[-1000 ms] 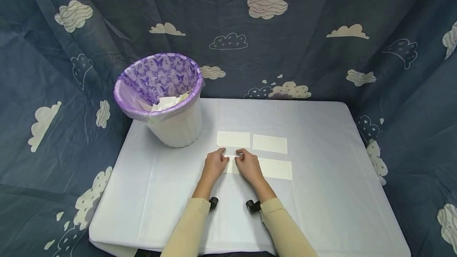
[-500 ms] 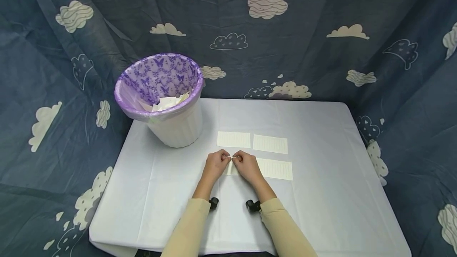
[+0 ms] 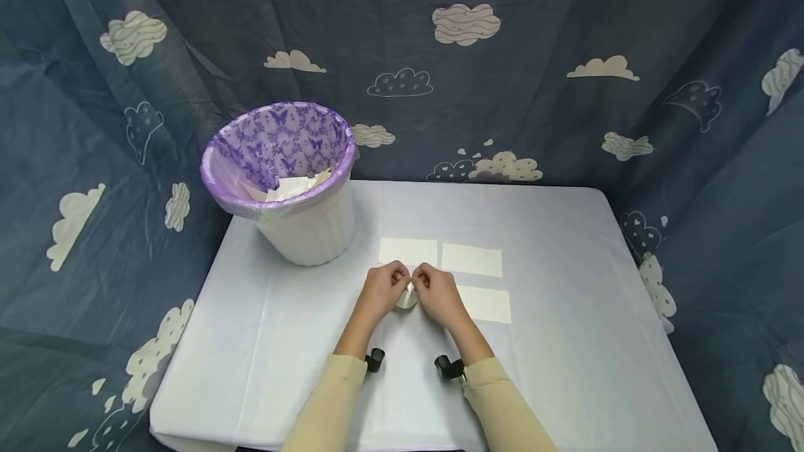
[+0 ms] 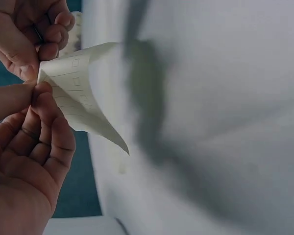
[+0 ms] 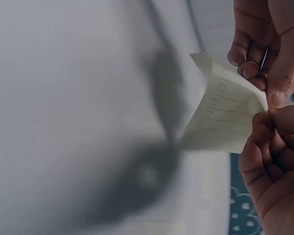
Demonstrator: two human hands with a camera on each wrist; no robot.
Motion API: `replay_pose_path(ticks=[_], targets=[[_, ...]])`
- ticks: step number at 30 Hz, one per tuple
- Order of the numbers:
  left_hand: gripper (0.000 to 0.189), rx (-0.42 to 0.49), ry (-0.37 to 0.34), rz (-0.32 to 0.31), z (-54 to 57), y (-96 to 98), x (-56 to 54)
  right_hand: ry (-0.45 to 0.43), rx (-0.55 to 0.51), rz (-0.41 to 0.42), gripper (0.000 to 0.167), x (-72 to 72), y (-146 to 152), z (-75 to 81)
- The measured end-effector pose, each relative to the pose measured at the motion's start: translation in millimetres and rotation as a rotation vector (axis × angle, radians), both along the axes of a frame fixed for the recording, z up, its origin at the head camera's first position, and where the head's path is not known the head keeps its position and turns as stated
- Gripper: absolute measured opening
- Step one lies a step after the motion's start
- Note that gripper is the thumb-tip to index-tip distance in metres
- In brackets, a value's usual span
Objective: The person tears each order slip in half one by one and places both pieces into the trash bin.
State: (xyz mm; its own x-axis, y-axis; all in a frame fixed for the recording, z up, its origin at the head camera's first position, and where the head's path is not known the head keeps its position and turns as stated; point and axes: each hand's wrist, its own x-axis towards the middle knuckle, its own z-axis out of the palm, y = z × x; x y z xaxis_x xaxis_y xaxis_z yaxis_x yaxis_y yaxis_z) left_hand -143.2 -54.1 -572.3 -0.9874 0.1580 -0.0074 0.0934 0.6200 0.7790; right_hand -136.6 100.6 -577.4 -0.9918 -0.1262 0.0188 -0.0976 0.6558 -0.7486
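Between thumb and fingers my left hand [image 3: 383,287] pinches the upper edge of a small cream paper sheet [image 4: 71,83] printed with lines and little boxes. Close beside it, my right hand [image 3: 437,294] pinches the same edge, the fingertips of both hands almost meeting. The sheet is bent and hangs off the table from the pinched edge; in the head view the hands hide much of it. Three similar sheets lie flat nearby: a back left sheet [image 3: 407,250], a back right sheet [image 3: 472,259] and a front right sheet [image 3: 484,304].
A white bin [image 3: 310,229] with a purple butterfly-patterned liner [image 3: 283,138] stands at the table's back left, cream paper pieces [image 3: 295,187] inside. White cloth covers the table [image 3: 565,340]. A dark blue cloud-print curtain [image 3: 534,12] hangs behind and at the sides.
Both hands have closed together on the front left sheet and raised it from the table, bending it. The head view has tilted slightly. The other sheets and the bin stay put.
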Motion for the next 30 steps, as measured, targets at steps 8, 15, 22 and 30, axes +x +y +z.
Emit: replay_pose_path(ticks=[8, 15, 22, 30], targets=[[0.009, 0.078, 0.088, -0.018, 32.6, 12.5, 3.3, 0.103, -0.013, -0.03, 0.009, 5.6, 13, 35.7], [0.01, 0.167, 0.177, -0.009, 50.5, 25.6, 5.9, 0.199, -0.058, -0.078, 0.007, 12.7, 23, 59.3], [0.011, 0.236, 0.298, -0.02, 63.2, 35.9, 6.3, 0.277, -0.108, -0.128, 0.005, 16.5, 30, 71.7], [0.008, 0.289, 0.338, -0.007, 70.5, 45.1, 6.8, 0.283, -0.187, -0.192, 0.009, 16.7, 33, 75.6]])
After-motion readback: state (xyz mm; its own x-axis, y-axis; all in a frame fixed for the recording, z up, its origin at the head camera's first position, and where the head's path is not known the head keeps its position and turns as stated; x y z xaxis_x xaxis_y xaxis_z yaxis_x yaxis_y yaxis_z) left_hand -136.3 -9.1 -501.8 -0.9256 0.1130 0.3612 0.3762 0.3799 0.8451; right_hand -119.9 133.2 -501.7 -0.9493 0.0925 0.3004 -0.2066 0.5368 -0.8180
